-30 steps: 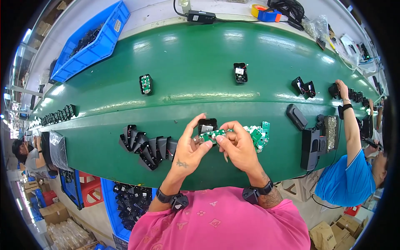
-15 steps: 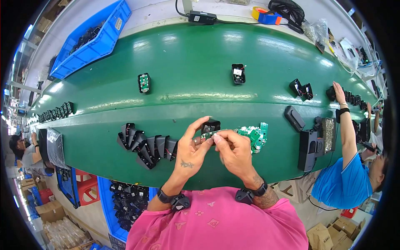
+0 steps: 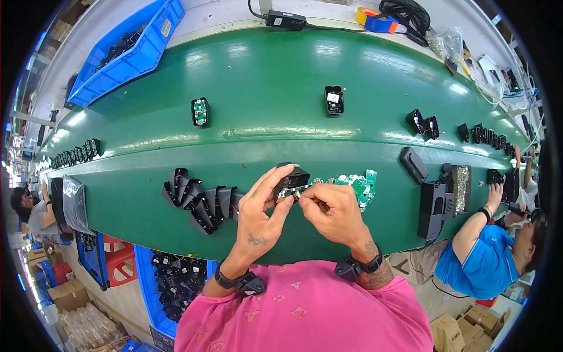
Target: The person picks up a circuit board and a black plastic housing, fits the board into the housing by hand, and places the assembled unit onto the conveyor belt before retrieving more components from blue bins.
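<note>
My left hand (image 3: pixel 257 216) is closed around a small black plastic housing (image 3: pixel 297 176), its open side showing. A narrow green circuit board (image 3: pixel 287 192) lies across the near edge of that housing, steadied by the left thumb. Close beside it, my right hand (image 3: pixel 337 214) pinches with thumb and forefinger at the board's near edge; whatever is between those fingertips is too small to name. Just right of the housing lies a pile of green circuit boards (image 3: pixel 365 189). To the left, several dark housings (image 3: pixel 205 205) rest in an overlapping row.
Housings with electronics inside, one at left (image 3: pixel 200 111) and one at centre (image 3: pixel 334 100), stand farther back on the green table (image 3: pixel 264 70). A blue crate (image 3: pixel 126 61) is at back left. Black devices (image 3: pixel 432 211) stand at right, near a co-worker in a blue shirt (image 3: pixel 484 264).
My right fingers have shifted slightly down along the board, and the board in my left hand is tilted more. The co-worker's arm at right has drawn back from the far row of housings.
</note>
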Tool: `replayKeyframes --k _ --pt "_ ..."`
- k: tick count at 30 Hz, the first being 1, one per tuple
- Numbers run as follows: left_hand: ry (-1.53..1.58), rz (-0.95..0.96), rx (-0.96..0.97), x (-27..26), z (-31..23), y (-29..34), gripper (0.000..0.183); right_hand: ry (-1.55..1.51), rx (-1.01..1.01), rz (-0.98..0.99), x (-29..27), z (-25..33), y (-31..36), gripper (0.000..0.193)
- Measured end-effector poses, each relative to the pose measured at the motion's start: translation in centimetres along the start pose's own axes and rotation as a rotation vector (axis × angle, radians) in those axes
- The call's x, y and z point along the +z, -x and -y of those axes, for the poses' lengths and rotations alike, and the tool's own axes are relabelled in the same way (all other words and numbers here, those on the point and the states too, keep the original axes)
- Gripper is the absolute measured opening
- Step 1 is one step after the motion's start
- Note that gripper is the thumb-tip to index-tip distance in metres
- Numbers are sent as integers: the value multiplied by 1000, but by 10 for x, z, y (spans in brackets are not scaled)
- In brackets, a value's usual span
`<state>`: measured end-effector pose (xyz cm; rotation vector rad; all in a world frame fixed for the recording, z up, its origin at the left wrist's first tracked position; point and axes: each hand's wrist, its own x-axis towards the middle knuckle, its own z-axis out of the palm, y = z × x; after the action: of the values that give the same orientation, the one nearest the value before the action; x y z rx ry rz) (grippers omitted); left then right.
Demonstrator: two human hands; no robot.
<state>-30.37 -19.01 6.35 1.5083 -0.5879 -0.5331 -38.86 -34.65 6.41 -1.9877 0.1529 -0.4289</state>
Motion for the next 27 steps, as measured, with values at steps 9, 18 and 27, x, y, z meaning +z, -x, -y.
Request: replayKeyframes --k 9,18,27 --pt "-390 9 172 -9 -9 -4 51 186 -138 159 -1 0 -10 7" --pt "-433 -82 117 -2 13 -15 47 342 -27 38 30 -21 -2 5" --pt "-15 -108 -57 3 4 -24 47 -17 148 -296 30 -23 -2 24"
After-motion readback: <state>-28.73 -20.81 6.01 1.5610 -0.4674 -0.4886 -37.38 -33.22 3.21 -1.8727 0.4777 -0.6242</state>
